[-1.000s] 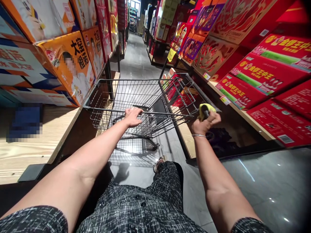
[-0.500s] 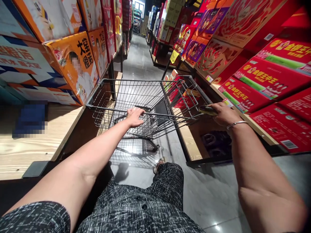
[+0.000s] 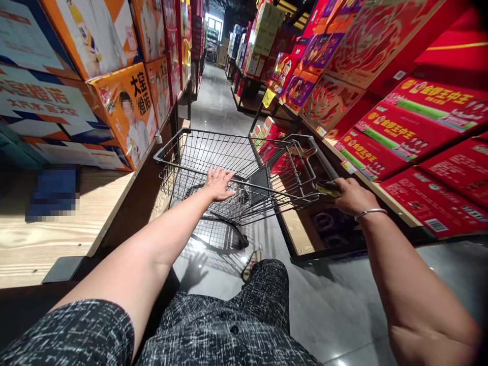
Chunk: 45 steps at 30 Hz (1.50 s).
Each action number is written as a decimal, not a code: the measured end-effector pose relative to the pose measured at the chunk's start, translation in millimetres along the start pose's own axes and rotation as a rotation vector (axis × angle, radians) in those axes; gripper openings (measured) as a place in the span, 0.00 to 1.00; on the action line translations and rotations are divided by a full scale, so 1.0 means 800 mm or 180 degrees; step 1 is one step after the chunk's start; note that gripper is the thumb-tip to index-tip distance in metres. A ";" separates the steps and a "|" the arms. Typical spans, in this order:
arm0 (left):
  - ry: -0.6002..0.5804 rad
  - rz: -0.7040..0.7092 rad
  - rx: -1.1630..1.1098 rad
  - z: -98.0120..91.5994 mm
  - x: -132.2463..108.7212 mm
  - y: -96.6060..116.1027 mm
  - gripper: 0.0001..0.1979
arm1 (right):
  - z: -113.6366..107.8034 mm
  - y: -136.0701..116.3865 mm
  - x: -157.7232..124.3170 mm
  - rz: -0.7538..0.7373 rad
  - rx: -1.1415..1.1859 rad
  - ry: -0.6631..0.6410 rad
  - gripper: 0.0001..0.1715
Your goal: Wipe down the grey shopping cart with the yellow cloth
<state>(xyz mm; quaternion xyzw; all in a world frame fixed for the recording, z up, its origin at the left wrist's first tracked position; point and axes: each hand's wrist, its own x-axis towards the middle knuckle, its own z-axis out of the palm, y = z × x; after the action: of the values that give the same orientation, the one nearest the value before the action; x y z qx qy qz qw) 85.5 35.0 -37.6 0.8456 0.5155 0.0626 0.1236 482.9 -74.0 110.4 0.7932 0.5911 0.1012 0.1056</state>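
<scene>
A dark wire shopping cart point(image 3: 213, 145) stands sideways in front of me, with nothing in its basket. My left hand point(image 3: 220, 185) lies on the near top rim with its fingers spread. At the handle end on the right, my right hand point(image 3: 353, 195), with a bracelet on the wrist, is closed round a small yellowish and dark item point(image 3: 328, 189) beside the cart's corner. What exactly that item is cannot be made out.
Orange drink boxes point(image 3: 125, 117) are stacked on a wooden shelf point(image 3: 102, 203) at the left. Red gift boxes point(image 3: 404, 129) fill the right shelf. A grey tiled aisle point(image 3: 213, 91) runs ahead between the shelves. My foot point(image 3: 249, 267) is below the cart.
The cart's far-left end has shifted right and slightly away from the left shelf. My left hand has moved right with the rim, its fingers now more spread. The view has turned slightly.
</scene>
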 end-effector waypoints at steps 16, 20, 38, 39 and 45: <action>0.0006 0.0459 -0.0898 0.001 -0.012 0.104 0.44 | -0.014 -0.062 -0.084 -0.0702 0.1047 0.0358 0.30; -0.0119 0.0854 -0.1278 -0.009 -0.032 0.133 0.47 | -0.015 -0.090 -0.077 -0.0955 0.1986 0.0382 0.29; 0.0643 0.1098 -0.2042 -0.035 -0.055 0.102 0.43 | -0.019 -0.126 -0.043 -0.2499 0.1871 0.0798 0.24; 0.0640 0.1134 -0.2024 -0.038 -0.052 0.095 0.41 | -0.019 -0.116 -0.036 -0.2354 0.1502 0.0819 0.23; 0.0641 0.1272 -0.2011 -0.041 -0.041 0.076 0.37 | -0.043 -0.049 0.002 -0.1210 0.0950 0.1360 0.32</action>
<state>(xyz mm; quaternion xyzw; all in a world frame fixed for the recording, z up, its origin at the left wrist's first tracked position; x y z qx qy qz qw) 114.6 -15.6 11.4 0.8393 0.3055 0.3239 0.3121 437.3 -60.1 131.7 0.6362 0.7458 0.1560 -0.1214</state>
